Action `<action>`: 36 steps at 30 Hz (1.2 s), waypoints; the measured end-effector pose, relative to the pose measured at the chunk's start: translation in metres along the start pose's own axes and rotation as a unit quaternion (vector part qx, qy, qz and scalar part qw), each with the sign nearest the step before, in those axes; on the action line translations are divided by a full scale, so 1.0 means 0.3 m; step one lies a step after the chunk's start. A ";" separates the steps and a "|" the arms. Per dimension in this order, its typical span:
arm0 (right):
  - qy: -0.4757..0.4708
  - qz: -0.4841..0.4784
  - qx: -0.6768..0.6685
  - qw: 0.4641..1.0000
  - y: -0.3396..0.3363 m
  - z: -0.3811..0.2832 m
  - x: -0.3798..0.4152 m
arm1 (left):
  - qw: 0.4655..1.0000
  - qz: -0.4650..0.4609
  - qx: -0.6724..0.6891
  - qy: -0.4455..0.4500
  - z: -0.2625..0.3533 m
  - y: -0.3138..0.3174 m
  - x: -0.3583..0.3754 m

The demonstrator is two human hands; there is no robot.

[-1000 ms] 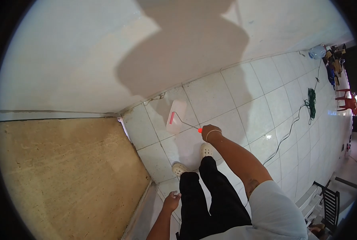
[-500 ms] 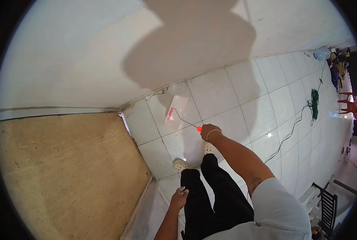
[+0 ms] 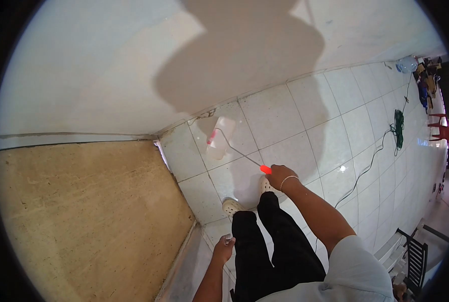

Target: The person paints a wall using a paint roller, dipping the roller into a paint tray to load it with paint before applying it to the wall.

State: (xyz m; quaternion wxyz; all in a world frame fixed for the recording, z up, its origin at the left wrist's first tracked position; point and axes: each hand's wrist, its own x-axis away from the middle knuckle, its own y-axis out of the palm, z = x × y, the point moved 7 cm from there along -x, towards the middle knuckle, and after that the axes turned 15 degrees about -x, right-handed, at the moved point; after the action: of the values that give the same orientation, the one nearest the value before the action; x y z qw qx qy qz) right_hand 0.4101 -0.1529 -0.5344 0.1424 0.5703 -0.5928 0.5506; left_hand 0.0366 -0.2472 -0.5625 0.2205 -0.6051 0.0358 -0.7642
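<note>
My right hand [image 3: 279, 177] is closed around the orange grip of a paint roller [image 3: 245, 156]. Its thin bent metal rod reaches forward to a small pinkish roller head, which lies at the left side of a white rectangular tray [image 3: 225, 124]. The tray is on the tiled floor near the wall. Beside my left thigh hangs my left hand [image 3: 224, 249], its fingers curled around a small pale thing that is too small to make out.
A pale wall [image 3: 103, 75] rises ahead, and a yellowish board [image 3: 83, 216] is at the left. On the tiled floor [image 3: 279, 118] lies a coiled green cable [image 3: 397, 132]. A water jug [image 3: 406, 64], red chair [image 3: 440, 132] and dark slatted chair [image 3: 416, 259] are at the right.
My right hand has drawn back toward me and to the right with the paint roller. The roller head has shifted up and left against the tray. My left hand stays nearly still.
</note>
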 end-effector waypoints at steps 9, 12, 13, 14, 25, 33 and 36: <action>0.046 -0.009 0.028 0.999 0.069 0.017 -0.216 | 1.000 0.000 0.003 0.020 -0.014 0.040 -0.049; 0.039 -0.017 0.036 0.998 0.052 -0.050 -0.311 | 0.999 -0.008 0.023 0.021 -0.043 0.055 -0.057; 0.034 -0.022 0.044 0.998 0.050 -0.076 -0.335 | 1.000 -0.009 0.008 0.015 -0.061 0.061 -0.059; 0.034 -0.023 0.042 0.998 0.050 -0.098 -0.357 | 1.000 -0.008 -0.006 0.010 -0.064 0.057 -0.063; 0.011 -0.002 0.065 0.998 0.009 -0.168 -0.372 | 0.999 -0.025 0.021 -0.008 -0.094 0.047 -0.056; 0.006 0.002 0.089 0.996 -0.028 -0.159 -0.335 | 1.000 -0.028 0.008 -0.010 -0.052 0.040 -0.084; -0.024 0.001 0.101 0.995 -0.045 -0.171 -0.342 | 0.999 -0.021 0.028 0.006 -0.088 0.057 -0.114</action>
State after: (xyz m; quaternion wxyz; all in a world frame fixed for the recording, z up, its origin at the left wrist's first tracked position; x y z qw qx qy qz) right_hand 0.4293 -0.0543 -0.5915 0.0693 0.5939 -0.5377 0.5945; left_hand 0.0227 -0.2553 -0.6059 0.2215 -0.5947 0.0029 -0.7728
